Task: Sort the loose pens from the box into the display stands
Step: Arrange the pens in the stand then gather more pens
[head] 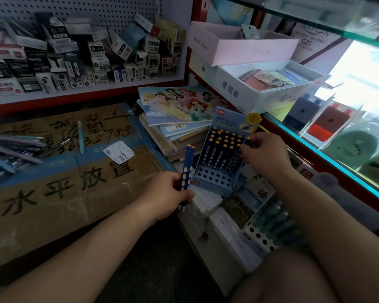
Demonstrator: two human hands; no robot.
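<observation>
The left hand [169, 193] had its fingers curled round two dark blue pens with orange ends [187, 167], held upright. The right hand [265, 154] pinched a third dark blue pen [247, 139] at the right edge of the blue perforated display stand [214, 178], whose rear holes held more such pens. The stand leaned against a stack of books [177, 127]. A pile of loose pens [13, 149] lay on a flat brown cardboard carton [64, 193] to the left.

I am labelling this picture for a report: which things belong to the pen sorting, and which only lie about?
For the job: two blue pens in the left hand; one pen pinched by the right hand; display stand; loose pens on the cardboard box.
Lying about: picture books; small cartons; white box; pink box.
</observation>
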